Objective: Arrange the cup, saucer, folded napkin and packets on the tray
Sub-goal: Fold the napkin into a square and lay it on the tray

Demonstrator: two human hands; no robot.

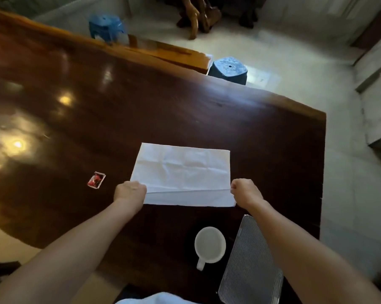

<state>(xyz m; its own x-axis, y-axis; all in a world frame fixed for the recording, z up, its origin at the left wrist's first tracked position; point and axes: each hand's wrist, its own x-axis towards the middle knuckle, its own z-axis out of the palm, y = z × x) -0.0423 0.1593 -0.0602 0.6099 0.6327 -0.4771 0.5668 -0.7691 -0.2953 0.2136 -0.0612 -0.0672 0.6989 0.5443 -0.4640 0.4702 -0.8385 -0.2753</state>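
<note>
A white napkin (183, 172) lies spread on the dark wooden table, its near edge lifted and partly folded over. My left hand (130, 191) pinches the napkin's near left corner and my right hand (245, 191) pinches its near right corner. A white cup (209, 243) with its handle toward me stands on a dark saucer (190, 235) below the napkin, between my forearms. The ribbed metal tray (248, 266) lies to the cup's right, partly under my right forearm. One small red and white packet (96, 180) rests on the table left of my left hand.
The table's right edge (323, 172) runs close to the tray. Two blue plastic stools (229, 70) stand on the tiled floor beyond the table, with wooden furniture further back. Bright lamp reflections mark the tabletop at left.
</note>
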